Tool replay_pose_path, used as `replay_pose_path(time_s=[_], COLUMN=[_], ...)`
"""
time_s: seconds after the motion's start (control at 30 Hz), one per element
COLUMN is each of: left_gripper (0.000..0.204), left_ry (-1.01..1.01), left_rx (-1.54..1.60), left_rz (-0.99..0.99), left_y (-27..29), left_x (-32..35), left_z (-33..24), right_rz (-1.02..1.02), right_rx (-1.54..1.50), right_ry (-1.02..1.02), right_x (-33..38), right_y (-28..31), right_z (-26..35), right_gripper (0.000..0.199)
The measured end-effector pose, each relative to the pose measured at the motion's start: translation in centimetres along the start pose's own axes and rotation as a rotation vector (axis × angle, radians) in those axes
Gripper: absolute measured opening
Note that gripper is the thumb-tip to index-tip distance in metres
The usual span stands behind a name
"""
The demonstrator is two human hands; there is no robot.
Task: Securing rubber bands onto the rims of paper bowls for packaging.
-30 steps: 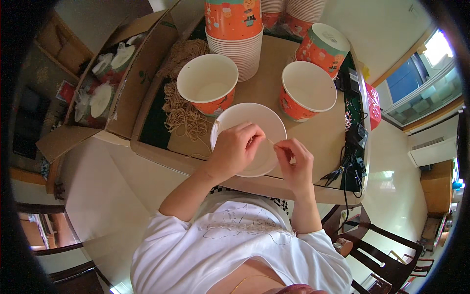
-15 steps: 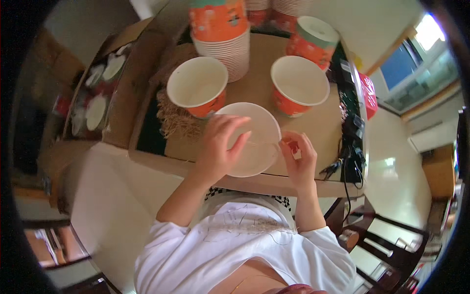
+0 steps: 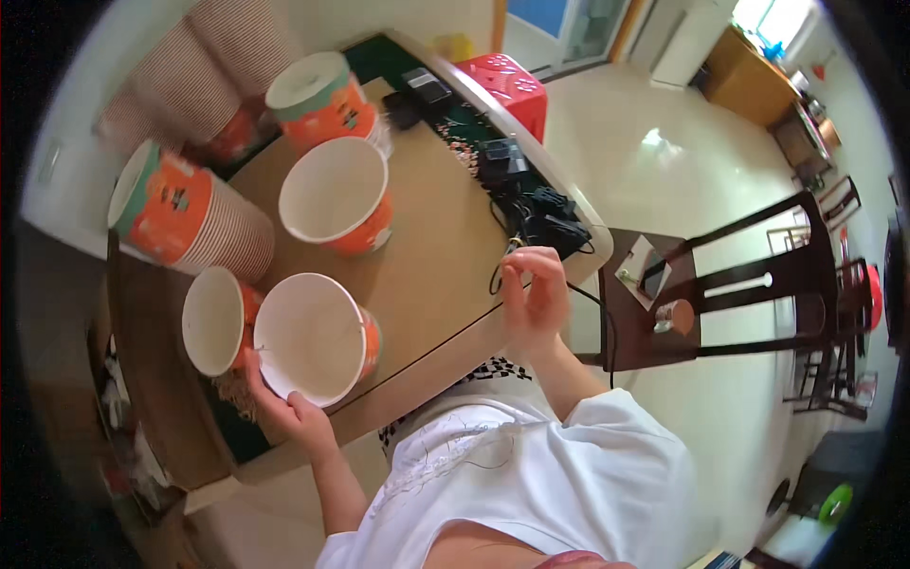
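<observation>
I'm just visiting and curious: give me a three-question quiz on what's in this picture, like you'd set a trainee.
1. True or false: the left hand holds the tilted white-lined orange paper bowl by its rim.
2. The right hand is: A) inside a bowl, B) raised over the wooden table's edge, C) on the dark wooden chair.
3. Which bowl carries a lid?

Key: 1 true. 2 B. 3 The orange lidded paper bowl at the table's far end.

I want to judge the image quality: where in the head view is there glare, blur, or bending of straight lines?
Head view: glare on the floor tiles and bright window; the table edge curves from the fisheye lens; the stacked cups at upper left look soft, and the corners are black; the left hand and right hand are fairly sharp.
</observation>
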State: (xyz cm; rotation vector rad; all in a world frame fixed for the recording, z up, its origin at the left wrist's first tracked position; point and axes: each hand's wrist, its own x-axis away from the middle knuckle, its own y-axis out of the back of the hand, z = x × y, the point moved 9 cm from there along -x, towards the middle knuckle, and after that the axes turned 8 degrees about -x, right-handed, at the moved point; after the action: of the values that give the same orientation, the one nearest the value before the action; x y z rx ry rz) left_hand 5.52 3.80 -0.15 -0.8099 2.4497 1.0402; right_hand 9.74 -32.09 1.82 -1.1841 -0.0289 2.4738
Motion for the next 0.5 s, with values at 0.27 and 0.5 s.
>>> replay_pose_path(time_s=[0.27, 0.5], left_gripper=[0.072, 0.048], left_ry=[0.050, -0.049], left_rx=[0.074, 0.031], left_rz=[0.000, -0.155], left_y=[-1.4, 1.0], left_x=[-1.0, 0.0], left_z=[-0.3, -1.4], right_rz=[-0.393, -0.366], right_rx=[0.309, -0.204], right_ry=[0.421, 0.140], right_x=[-5.5, -4.5], right_y=[10.0, 3.8], right_z=[9.1, 2.5], right_gripper=[0.010, 0.014])
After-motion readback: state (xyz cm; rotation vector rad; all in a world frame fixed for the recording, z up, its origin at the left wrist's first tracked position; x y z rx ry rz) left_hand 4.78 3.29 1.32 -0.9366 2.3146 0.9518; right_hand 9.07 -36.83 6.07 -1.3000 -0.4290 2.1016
